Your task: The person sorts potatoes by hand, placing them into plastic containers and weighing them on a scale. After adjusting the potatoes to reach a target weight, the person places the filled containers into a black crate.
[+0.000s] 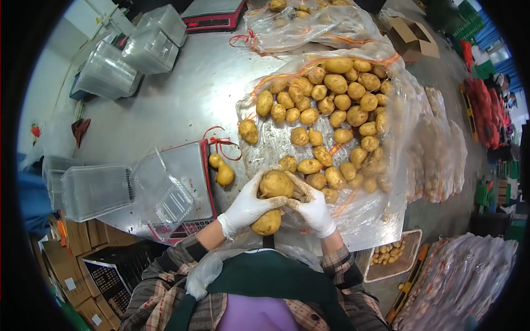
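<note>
My left hand (247, 207) and my right hand (312, 206), both in white gloves, are closed together around a large potato (275, 184) near the front of the metal table (171, 105). A second potato (267, 223) sits just under my left hand, touching the palm. Beyond my hands, several loose potatoes (331, 105) lie spread on an opened clear plastic bag (381, 204). Two potatoes (223, 172) rest beside the scale.
A red-edged scale (196, 160) with an open clear clamshell box (160, 193) stands at left, beside stacked clear boxes (94, 190). More boxes (149, 47) and another scale (212, 14) sit at the back. Bagged potatoes (441, 149) lie at right; a tray of small potatoes (392, 254) is below.
</note>
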